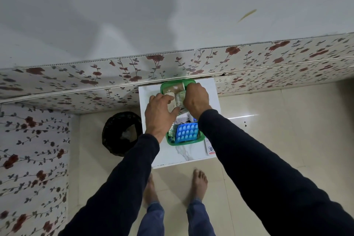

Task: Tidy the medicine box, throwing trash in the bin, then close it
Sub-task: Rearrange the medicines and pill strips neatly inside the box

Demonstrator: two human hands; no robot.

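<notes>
On surface (191, 153): green medicine box (173, 142), open.
Left hand (160, 115): fingers curled on white item.
Right hand (196, 99): closed around pale packet (179, 99).
Bin (120, 133): floor, left of surface.

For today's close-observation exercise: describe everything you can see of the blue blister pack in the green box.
The blue blister pack is a rectangular sheet, apparently foil or plastic, with rows of pale round pill bubbles. It lies roughly flat, face up, at the near end of the green medicine box, on top of other packets. Its right edge passes under the person's right sleeve; neither hand touches it. Whether any bubbles are empty cannot be told.
</notes>
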